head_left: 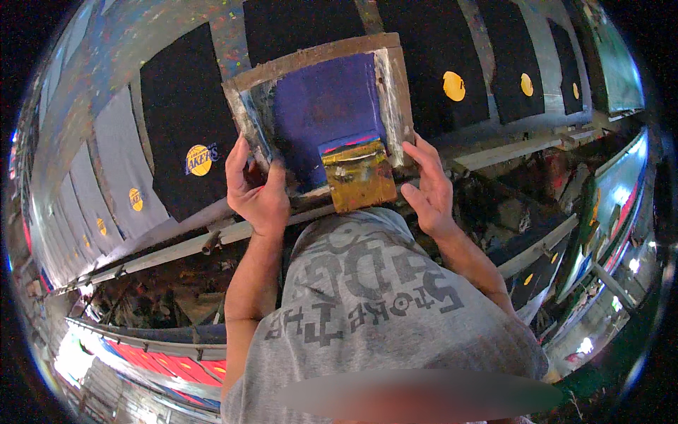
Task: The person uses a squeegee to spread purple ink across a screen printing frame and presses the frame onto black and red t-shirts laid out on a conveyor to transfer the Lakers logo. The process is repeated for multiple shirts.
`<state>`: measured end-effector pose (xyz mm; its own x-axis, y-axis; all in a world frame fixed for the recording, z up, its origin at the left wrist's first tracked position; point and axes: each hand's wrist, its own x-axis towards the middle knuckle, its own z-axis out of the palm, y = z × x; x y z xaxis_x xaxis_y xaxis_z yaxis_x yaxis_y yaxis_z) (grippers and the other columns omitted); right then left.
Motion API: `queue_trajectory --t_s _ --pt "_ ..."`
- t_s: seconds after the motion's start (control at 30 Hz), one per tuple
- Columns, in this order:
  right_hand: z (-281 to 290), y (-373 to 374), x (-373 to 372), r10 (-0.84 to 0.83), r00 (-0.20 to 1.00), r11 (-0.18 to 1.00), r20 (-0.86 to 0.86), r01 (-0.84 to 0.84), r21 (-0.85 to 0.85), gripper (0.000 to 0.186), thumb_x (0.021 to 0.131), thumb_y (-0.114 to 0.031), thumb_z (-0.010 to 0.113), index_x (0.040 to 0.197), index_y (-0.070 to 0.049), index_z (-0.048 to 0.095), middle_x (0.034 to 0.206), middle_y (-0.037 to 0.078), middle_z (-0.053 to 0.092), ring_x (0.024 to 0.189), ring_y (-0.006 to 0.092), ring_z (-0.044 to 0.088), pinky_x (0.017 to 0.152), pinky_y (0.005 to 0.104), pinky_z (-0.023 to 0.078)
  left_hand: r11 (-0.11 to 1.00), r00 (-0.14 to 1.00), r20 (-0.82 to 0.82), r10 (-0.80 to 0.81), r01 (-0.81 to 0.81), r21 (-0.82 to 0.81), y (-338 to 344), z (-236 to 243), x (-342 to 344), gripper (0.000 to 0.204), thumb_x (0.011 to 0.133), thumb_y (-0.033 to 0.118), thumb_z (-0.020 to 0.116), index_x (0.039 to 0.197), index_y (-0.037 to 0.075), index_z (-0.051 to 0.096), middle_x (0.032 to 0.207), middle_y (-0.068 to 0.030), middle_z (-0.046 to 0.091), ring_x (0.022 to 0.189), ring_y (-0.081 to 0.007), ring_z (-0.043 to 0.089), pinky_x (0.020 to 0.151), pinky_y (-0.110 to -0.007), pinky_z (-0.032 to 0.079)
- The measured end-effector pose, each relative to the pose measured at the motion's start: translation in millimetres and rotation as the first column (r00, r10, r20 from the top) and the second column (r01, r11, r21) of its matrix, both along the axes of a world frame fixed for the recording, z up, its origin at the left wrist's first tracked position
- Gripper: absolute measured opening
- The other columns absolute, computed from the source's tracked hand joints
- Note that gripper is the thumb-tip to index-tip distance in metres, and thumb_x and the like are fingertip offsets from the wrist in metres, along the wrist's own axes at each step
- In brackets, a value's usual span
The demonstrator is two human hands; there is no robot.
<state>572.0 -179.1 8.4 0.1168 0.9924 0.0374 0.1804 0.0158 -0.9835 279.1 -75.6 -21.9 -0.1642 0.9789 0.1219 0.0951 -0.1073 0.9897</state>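
Note:
A screen printing frame (316,59) with worn, ink-smeared edges is held over the near edge of the long table, in front of my body. Its mesh (321,95) is coated in purple. My left hand (260,192) grips the frame's left side near the lower corner, thumb on the inner side. At the opposite lower corner my right hand (431,189) has its fingers against the outer edge, its thumb apart from them. Between both hands a squeegee (359,180), stained yellow-brown, leans over the frame's near edge. Under the frame lies a black fabric piece (304,25), partly hidden.
Black fabric pieces with yellow-gold prints lie left (180,127) and right (441,56) on the ink-spotted table (176,42). Grey fabric pieces (123,141) continue leftward. A metal rail (169,247) runs along the near edge. Behind me stands another table with red pieces (162,360).

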Motion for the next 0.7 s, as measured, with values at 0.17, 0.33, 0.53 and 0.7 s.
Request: queue_trajectory --t_s 0.17,0.33,0.53,0.7 --pt "-1 2 0 -0.013 0.998 1.000 0.063 0.014 -0.021 0.070 0.099 -0.021 0.072 0.161 0.004 0.051 0.170 0.026 0.046 0.161 0.0380 0.041 0.134 0.0498 0.026 0.999 0.997 -0.075 -0.010 0.013 0.033 4 -3 2 0.062 0.091 -0.014 0.076 0.151 -0.001 0.063 0.157 -0.0157 0.061 0.139 -0.0243 0.064 0.113 -0.039 0.056" --pt "-2 3 4 -0.020 1.000 0.999 0.004 0.020 -0.030 0.073 0.103 -0.029 0.072 0.163 0.005 0.049 0.170 0.026 0.046 0.161 0.0373 0.041 0.134 0.0484 0.027 0.997 1.000 -0.018 0.002 -0.004 -0.083 5 2 7 0.064 0.090 -0.015 0.075 0.152 -0.003 0.063 0.153 -0.0140 0.064 0.134 -0.0216 0.066 0.113 -0.037 0.054" --pt "-8 1 5 -0.046 0.999 0.998 -0.029 0.044 -0.035 0.077 0.102 -0.031 0.073 0.165 0.005 0.046 0.171 0.025 0.046 0.162 0.0360 0.040 0.135 0.0479 0.027 0.998 0.998 -0.061 0.016 -0.019 -0.054 7 8 12 0.065 0.090 -0.016 0.074 0.153 -0.005 0.063 0.150 -0.0146 0.067 0.132 -0.0210 0.067 0.114 -0.035 0.052" --pt "-9 -1 7 -0.051 0.997 0.998 -0.057 0.048 -0.047 0.079 0.100 -0.025 0.074 0.166 0.006 0.043 0.171 0.025 0.045 0.162 0.0352 0.039 0.135 0.0468 0.026 0.999 1.000 0.007 -0.003 0.004 -0.035 5 3 13 0.066 0.090 -0.016 0.075 0.154 -0.006 0.061 0.152 -0.0159 0.067 0.134 -0.0215 0.066 0.115 -0.036 0.052"
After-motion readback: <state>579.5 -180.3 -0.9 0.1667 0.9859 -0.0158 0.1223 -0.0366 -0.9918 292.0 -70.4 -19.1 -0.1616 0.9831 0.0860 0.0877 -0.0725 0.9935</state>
